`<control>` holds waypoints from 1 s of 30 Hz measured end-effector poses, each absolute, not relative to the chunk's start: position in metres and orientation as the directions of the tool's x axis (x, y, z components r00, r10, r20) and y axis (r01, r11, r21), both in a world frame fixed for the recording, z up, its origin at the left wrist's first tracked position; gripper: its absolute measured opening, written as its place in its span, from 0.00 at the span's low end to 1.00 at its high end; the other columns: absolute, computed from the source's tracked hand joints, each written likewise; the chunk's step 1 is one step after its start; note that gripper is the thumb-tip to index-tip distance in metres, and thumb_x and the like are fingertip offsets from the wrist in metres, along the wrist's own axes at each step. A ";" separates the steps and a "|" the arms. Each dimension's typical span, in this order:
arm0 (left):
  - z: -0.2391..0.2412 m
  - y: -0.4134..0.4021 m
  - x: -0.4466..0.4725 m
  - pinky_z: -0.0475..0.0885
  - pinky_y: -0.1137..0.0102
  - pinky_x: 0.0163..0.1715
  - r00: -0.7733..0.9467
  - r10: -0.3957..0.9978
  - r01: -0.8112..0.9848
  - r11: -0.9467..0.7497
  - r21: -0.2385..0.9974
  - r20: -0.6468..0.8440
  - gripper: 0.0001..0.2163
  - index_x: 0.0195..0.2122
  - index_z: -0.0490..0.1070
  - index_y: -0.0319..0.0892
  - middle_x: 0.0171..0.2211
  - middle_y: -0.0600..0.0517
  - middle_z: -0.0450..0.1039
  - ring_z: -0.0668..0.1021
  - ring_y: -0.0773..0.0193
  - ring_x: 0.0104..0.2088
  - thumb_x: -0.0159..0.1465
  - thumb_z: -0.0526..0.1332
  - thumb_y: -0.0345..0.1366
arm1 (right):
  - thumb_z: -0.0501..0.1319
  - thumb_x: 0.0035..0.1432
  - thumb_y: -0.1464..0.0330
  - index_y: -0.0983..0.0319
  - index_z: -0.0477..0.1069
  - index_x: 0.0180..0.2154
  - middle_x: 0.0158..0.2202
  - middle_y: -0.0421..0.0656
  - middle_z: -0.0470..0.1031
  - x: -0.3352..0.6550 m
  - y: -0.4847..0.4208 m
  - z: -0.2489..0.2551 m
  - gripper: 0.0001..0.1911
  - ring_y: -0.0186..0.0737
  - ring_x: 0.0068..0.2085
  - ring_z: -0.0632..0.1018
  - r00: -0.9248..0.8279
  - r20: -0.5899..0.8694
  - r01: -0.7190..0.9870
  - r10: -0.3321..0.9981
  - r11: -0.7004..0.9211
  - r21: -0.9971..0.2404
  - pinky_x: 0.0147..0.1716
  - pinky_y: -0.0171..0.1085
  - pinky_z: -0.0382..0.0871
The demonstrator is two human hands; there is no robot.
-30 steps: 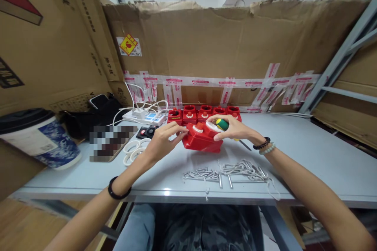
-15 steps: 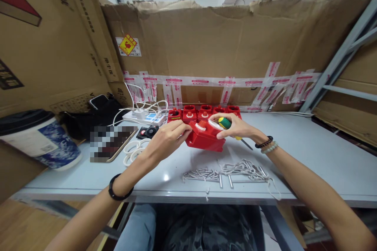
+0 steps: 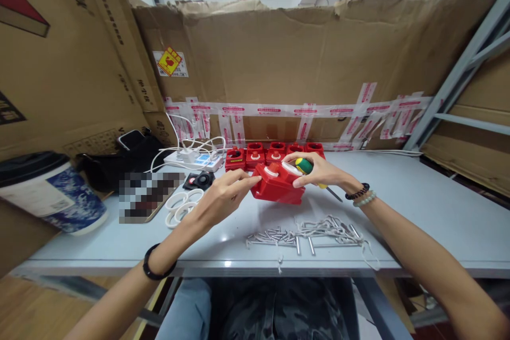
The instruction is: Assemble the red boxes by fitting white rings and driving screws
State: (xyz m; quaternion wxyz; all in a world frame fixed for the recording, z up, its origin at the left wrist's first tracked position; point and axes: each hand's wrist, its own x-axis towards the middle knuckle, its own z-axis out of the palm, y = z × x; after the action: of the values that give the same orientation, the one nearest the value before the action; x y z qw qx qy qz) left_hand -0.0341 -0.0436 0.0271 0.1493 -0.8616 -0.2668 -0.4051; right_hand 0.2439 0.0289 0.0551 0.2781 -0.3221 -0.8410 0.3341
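A red plastic housing with a red knob in a white ring on top is tilted above the table. My right hand grips its right side, thumb and fingers around a white round part. My left hand has its index finger stretched out, the tip at the housing's left edge; its other fingers are curled. A screwdriver with a green and yellow handle shows between my right thumb and index finger, its shaft pointing down to the right. I cannot tell whether that hand holds it or it lies behind.
Several similar red housings stand in a row behind. White rings, a phone, a black square part and a power strip lie left, beside a paper cup. Metal screws and rods with string lie in front.
My left index finger has straightened along the housing's left edge, where the fingers were more bent before. My right hand and the housing stay almost still. The view has shifted slightly.
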 end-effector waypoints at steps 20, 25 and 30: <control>0.018 -0.026 -0.046 0.69 0.72 0.31 0.342 0.696 0.607 -0.677 0.418 0.631 0.05 0.40 0.71 0.40 0.31 0.51 0.75 0.75 0.65 0.30 0.64 0.60 0.33 | 0.73 0.38 0.60 0.59 0.72 0.46 0.47 0.44 0.75 0.236 0.025 0.057 0.30 0.44 0.47 0.75 -0.711 0.280 0.393 0.645 0.694 -0.603 0.47 0.42 0.67; 0.020 -0.003 -0.038 0.71 0.72 0.28 0.254 0.780 0.492 -0.614 0.617 0.572 0.08 0.31 0.71 0.39 0.28 0.51 0.76 0.76 0.66 0.27 0.58 0.66 0.38 | 0.73 0.39 0.60 0.60 0.71 0.48 0.47 0.45 0.75 0.233 0.027 0.053 0.31 0.44 0.47 0.75 -0.730 0.212 0.459 0.649 0.696 -0.552 0.47 0.41 0.67; 0.020 0.011 -0.025 0.73 0.72 0.28 0.274 0.833 0.386 -0.553 0.738 0.481 0.09 0.32 0.72 0.38 0.27 0.51 0.77 0.78 0.65 0.26 0.56 0.68 0.38 | 0.72 0.40 0.58 0.60 0.71 0.48 0.48 0.45 0.75 0.232 0.029 0.049 0.32 0.45 0.48 0.75 -0.732 0.189 0.471 0.654 0.687 -0.553 0.48 0.41 0.67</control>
State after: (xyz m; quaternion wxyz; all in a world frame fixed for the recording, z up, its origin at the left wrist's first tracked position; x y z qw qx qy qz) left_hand -0.0246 0.0105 0.0196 -0.2489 -0.7584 -0.4019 -0.4487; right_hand 0.2319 0.0293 0.0486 0.1892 -0.3130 -0.8987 0.2418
